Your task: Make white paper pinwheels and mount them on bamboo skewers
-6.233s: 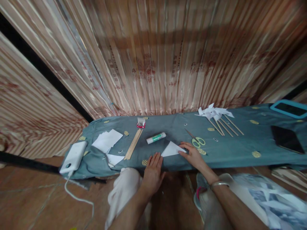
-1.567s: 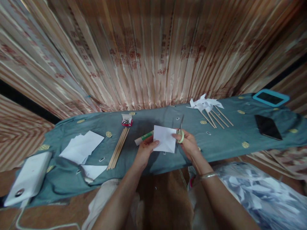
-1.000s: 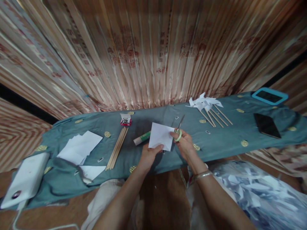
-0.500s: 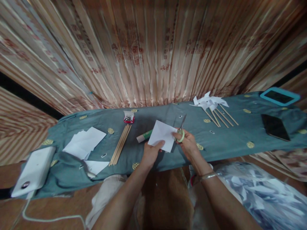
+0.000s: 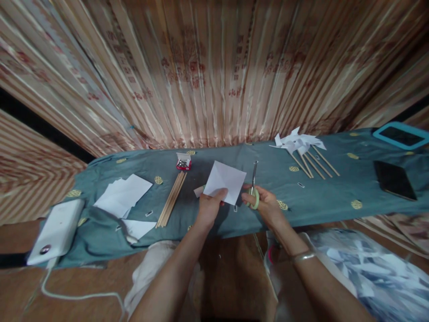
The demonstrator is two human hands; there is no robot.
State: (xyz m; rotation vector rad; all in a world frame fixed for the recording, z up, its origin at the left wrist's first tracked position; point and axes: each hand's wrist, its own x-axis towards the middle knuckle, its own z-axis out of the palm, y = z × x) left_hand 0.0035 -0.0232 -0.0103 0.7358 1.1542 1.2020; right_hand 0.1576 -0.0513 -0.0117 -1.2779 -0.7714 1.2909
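My left hand pinches a white square of paper at its lower left edge, thumb on top. Faint creases run across the sheet. In my right hand is a pair of scissors with pale green handles, blades pointing up and away, just right of the paper and apart from it. A glue stick lies partly hidden behind the paper. Left of it is a bundle of wooden sticks, and beyond them a small open red box of metal pins or tacks.
Paper pinwheels on sticks lie at the back right. Loose white sheets, a folded paper and a white power bank with a cable are left. A black phone and blue-framed device lie far right; a bag of paper pieces stands below.
My right hand has moved away from the paper, taking the scissors off its edge. The left hand has shifted and turned the paper slightly, covering more of the glue stick.
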